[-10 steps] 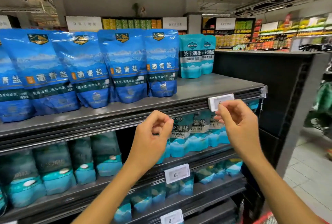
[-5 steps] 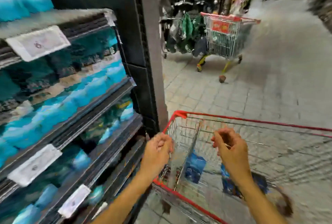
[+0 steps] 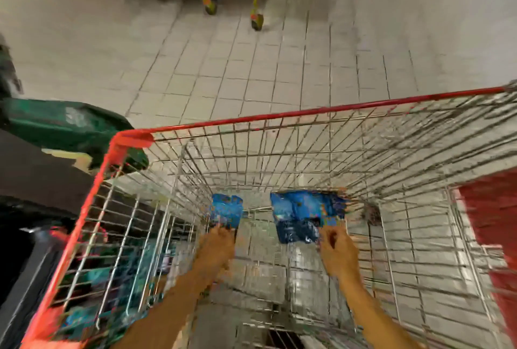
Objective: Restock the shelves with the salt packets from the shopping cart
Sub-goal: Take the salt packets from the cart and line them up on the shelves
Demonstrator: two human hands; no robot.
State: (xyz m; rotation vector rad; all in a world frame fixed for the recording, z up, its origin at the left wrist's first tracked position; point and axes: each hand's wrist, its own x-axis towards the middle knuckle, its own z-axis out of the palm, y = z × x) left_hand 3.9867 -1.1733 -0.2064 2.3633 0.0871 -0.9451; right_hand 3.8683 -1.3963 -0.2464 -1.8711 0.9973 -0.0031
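Two blue salt packets lie on the wire floor of the shopping cart [image 3: 279, 116] in the head view, and both hands are down among them — a sharp change from a second ago, when the same hands were up at the shelf edge by a price tag, and from half a second ago, when they hovered over the cart's red rim. The view has swung from the shelves to look straight down into the basket, so the reach for fresh stock is under way. The left hand [image 3: 216, 246] meets the near edge of the smaller salt packet [image 3: 227, 209]; its fingers seem to curl onto the packet, though motion blur keeps me from telling whether it truly grips. The right hand [image 3: 337, 253] sits just beside the lower corner of the larger salt packet [image 3: 302, 216], fingers loosely curled, and again I cannot tell if it has a hold or is only touching. Beyond the cart are tiled floor [image 3: 223, 74], the yellow legs of a second cart [image 3: 256, 4] and a green basket [image 3: 67, 125] at left. My judgement: the shelf step is finished for now, a pickup is beginning, and few packets remain to carry over.
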